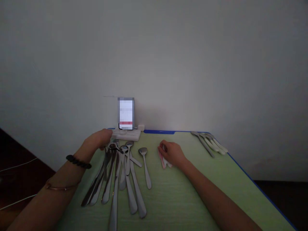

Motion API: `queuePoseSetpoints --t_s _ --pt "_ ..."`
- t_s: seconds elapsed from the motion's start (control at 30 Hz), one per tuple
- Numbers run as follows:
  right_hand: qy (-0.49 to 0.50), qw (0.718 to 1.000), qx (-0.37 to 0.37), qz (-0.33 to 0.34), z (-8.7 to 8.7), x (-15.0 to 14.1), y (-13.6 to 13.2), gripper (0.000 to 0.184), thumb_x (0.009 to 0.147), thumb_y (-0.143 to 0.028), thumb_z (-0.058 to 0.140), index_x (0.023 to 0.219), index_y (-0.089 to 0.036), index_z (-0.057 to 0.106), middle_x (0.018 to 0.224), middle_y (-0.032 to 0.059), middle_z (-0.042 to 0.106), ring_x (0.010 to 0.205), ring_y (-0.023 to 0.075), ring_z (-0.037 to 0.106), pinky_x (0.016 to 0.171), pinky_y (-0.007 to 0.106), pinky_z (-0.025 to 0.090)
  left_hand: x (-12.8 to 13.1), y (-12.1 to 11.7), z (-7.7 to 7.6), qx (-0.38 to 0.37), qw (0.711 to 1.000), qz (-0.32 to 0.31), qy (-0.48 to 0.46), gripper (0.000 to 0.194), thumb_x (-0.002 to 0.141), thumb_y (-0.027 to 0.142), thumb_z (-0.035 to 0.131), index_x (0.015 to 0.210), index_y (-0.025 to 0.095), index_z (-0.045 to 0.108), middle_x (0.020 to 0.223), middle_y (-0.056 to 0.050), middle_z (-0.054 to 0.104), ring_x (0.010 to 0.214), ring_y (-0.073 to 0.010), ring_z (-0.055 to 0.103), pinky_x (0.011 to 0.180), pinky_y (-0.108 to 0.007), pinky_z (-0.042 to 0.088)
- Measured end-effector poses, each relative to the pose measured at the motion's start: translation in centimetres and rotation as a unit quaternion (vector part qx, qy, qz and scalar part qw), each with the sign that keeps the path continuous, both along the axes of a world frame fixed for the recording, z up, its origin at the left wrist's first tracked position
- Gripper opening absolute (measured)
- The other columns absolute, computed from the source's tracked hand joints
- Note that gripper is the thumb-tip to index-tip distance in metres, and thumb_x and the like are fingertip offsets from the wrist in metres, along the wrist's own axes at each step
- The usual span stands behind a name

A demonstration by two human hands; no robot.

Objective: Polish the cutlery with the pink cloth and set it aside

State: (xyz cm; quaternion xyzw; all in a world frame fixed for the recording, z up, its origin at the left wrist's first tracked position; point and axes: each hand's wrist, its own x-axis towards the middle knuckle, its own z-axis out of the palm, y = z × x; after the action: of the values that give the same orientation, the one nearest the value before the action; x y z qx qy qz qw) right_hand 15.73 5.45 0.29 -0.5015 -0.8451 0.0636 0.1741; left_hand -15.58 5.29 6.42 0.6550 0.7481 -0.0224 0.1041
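Observation:
My left hand (104, 138) is closed above the far left end of a pile of cutlery. From it a slim metal utensil (105, 165) appears to hang down; its head is hidden. Silver knives (115, 199) and spoons (123, 179) lie fanned out below, handles toward me, some overlapping. One silver spoon (145, 170) lies apart, just right of the pile. My right hand (172, 153) rests near the table's middle, its fingers curled on a small pink and white thing (162, 160). Most of that thing is covered by the hand.
A phone (126, 114) with a lit screen leans on the wall behind a white power strip (130, 135) with a white plug (141, 127). At the far right corner lie a metal spoon (204, 144) and several white-handled utensils (214, 146). The green table (173, 199) has a blue edge.

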Motion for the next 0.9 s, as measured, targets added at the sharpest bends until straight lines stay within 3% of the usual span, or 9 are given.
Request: queuePoseSetpoints --t_s 0.13,0.23,0.37,0.47,0.6,0.77,0.9 --pt "0.003 1.0 -0.002 0.001 -0.2 0.1 0.2 0.022 0.084 -0.037 0.045 0.09 -0.021 0.059 0.07 0.0018 0.063 0.063 0.0129 0.054 0.057 0.023 0.027 0.9 -0.8 2.2 -0.048 0.998 -0.013 -0.049 0.03 0.061 0.006 0.048 0.088 0.014 0.059 0.09 -0.009 0.067 0.051 -0.015 0.064 0.049 -0.022 0.048" --pt "0.004 1.0 0.0 -0.006 -0.3 0.0 0.3 0.024 0.085 -0.038 0.042 0.089 -0.021 0.059 0.071 0.0022 0.064 0.062 0.013 0.053 0.056 0.024 0.026 3.3 -1.8 2.9 -0.072 0.966 -0.087 -0.232 0.026 0.067 0.015 0.049 0.093 0.017 0.052 0.083 -0.003 0.064 0.056 -0.0162 0.065 0.049 -0.022 0.048" --pt "0.018 1.0 0.002 -0.004 -0.2 0.1 0.4 0.033 0.088 -0.041 0.035 0.081 -0.02 0.06 0.069 0.0027 0.063 0.061 0.0129 0.053 0.054 0.024 0.025 8.0 -2.0 0.9 -0.039 0.887 -0.245 -0.389 0.018 0.076 0.023 0.047 0.093 0.019 0.05 0.065 0.003 0.057 0.057 -0.0132 0.06 0.051 -0.02 0.046" --pt "0.029 0.999 0.007 0.016 -0.2 0.3 0.5 0.041 0.09 -0.042 0.029 0.076 -0.019 0.059 0.067 0.0031 0.063 0.059 0.0123 0.052 0.054 0.024 0.025 10.6 -1.7 -1.7 -0.013 0.863 -0.238 -0.445 0.018 0.077 0.023 0.046 0.093 0.017 0.049 0.065 0.003 0.057 0.055 -0.0121 0.058 0.053 -0.022 0.047" --pt "0.038 0.999 0.003 0.037 -0.2 0.5 0.6 0.042 0.089 -0.046 0.031 0.078 -0.019 0.06 0.066 0.0023 0.062 0.058 0.0113 0.051 0.054 0.023 0.026 11.8 -1.7 -3.5 -0.036 0.868 -0.207 -0.449 0.019 0.078 0.022 0.046 0.096 0.018 0.048 0.062 0.003 0.059 0.057 -0.014 0.061 0.055 -0.023 0.047" --pt "0.035 0.998 -0.005 0.051 -0.1 0.5 0.5 0.041 0.082 -0.055 0.041 0.085 -0.02 0.062 0.067 0.0016 0.061 0.057 0.011 0.05 0.055 0.023 0.027 11.9 -2.4 -3.5 0.004 0.893 -0.241 -0.379 0.021 0.076 0.018 0.046 0.097 0.019 0.05 0.073 0.0 0.063 0.064 -0.0155 0.064 0.059 -0.024 0.047" --pt "0.038 0.996 -0.02 0.073 0.1 0.7 0.5 0.035 0.081 -0.05 0.048 0.086 -0.02 0.064 0.064 0.0002 0.058 0.057 0.0103 0.048 0.055 0.022 0.027 12.3 -2.4 -3.9 0.012 0.887 -0.237 -0.396 0.032 0.076 0.022 0.05 0.108 0.02 0.046 0.092 -0.003 0.064 0.062 -0.0135 0.064 0.056 -0.023 0.047"
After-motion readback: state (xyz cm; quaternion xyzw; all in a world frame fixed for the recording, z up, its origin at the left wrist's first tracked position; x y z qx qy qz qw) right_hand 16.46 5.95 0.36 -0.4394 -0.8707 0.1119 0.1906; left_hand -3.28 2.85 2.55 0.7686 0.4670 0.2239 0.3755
